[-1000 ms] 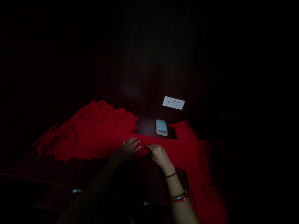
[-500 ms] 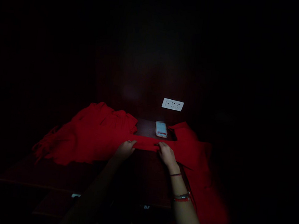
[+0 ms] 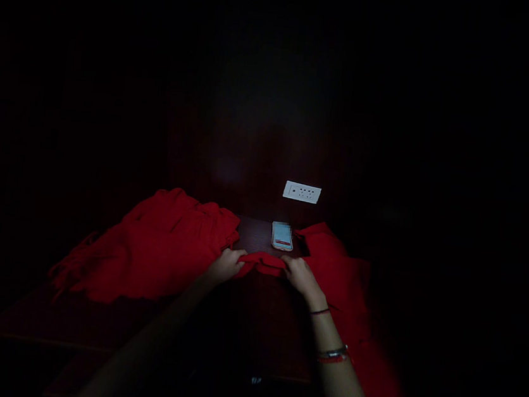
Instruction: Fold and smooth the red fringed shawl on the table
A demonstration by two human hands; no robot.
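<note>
A long red scarf (image 3: 157, 256) with a fringe at its left end lies across a dark table. Its left part is heaped in loose folds, while the right part spreads out and hangs over the near edge. Between the two, a narrow bunched strip spans my hands. My left hand (image 3: 227, 265) pinches this strip on its left side, thumb on top. On the other side my right hand (image 3: 302, 275) grips it, fingers bent over the cloth. Bracelets circle my right wrist and forearm.
Just beyond the strip a lit phone (image 3: 282, 235) lies on the table (image 3: 254, 234). A white socket panel (image 3: 302, 192) is fixed to the dark wall behind. The table's near edge shows faintly; the surroundings are very dark.
The strip between my hands has gone from flat and taut to bunched, with a fold raised in it. My right hand has shifted slightly right. The whole view has moved slightly.
</note>
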